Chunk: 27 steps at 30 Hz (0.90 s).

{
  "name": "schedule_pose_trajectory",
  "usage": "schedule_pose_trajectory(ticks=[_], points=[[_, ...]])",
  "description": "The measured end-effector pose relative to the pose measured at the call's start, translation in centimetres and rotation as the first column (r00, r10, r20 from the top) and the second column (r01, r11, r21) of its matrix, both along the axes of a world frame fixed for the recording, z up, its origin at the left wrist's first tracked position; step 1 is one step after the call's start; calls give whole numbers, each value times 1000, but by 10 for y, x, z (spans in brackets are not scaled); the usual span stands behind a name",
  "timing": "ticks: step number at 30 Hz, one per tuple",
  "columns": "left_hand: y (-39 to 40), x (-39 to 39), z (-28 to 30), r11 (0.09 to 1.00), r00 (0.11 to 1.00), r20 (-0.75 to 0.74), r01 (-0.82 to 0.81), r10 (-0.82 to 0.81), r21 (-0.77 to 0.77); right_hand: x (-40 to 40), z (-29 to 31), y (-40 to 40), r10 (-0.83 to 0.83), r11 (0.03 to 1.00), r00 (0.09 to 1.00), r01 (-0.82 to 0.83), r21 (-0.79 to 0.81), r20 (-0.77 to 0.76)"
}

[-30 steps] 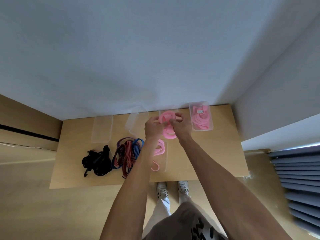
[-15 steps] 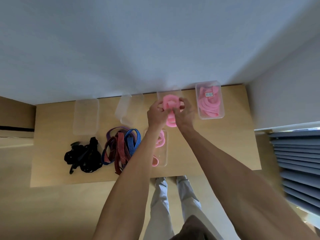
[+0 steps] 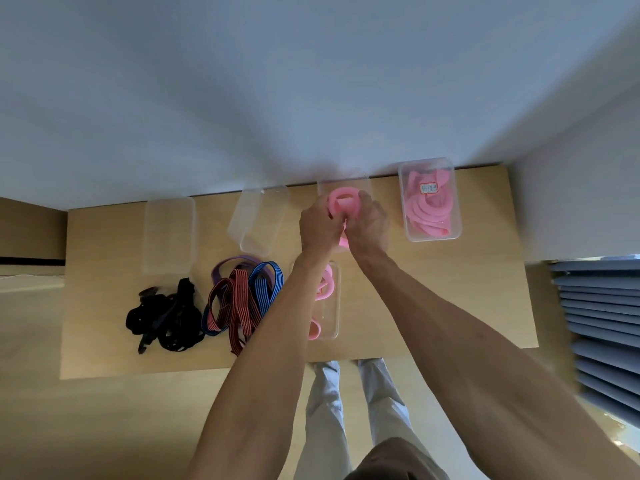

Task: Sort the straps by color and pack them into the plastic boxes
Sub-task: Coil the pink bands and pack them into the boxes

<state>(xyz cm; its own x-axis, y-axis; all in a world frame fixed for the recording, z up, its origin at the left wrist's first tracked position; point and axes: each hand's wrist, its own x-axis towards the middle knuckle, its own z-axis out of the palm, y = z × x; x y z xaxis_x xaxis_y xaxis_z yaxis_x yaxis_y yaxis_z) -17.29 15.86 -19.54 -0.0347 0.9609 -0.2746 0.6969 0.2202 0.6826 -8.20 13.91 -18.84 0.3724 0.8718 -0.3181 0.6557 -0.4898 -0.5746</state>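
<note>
Both hands — left hand (image 3: 317, 230) and right hand (image 3: 369, 225) — pinch 1 coiled pink strap (image 3: 341, 202) just above an open plastic box (image 3: 363, 180), left of the lidded box (image 3: 429, 233) of pink straps.

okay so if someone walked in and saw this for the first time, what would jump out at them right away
Most likely the two hands, left hand and right hand, meeting at the back middle of the table, both gripping a coiled pink strap. Next, the clear box of pink straps at the back right corner. Then the dark heap of black straps near the front left, beside red, blue and purple straps.
</note>
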Motion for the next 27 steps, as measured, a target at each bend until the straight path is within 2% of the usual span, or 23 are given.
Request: schedule_pose_trajectory(ticks=[5, 7, 10, 15, 18, 23, 27], points=[[-2, -3, 1, 991, 999, 6, 49, -50, 122, 5, -5, -2, -34, 999, 997, 35, 4, -72], [-4, -3, 0, 988, 998, -41, 44, -38, 145, 4, -5, -2, -66, 997, 992, 69, 27, -110], [-9, -4, -2, 986, 996, -86, 24, -9, 166, 1, -6, -2, -111, 992, 985, 118, 51, -133], [-3, -3, -1, 991, 1000, -15, -10, 12, 133, 2, -10, 1, -173, 971, 967, 200, 133, -187], [5, -1, -2, 989, 1000, -30, 10, -6, 148, 3, -12, 6, -182, 964, 967, 211, 161, -180], [14, -1, -9, 985, 992, -103, 83, -68, 150, 5, -18, 12, -25, 999, 999, 27, 41, -39], [10, 3, -8, 973, 941, -312, 181, -129, 143, 5, -15, 5, 126, 990, 987, -131, 55, 97]])
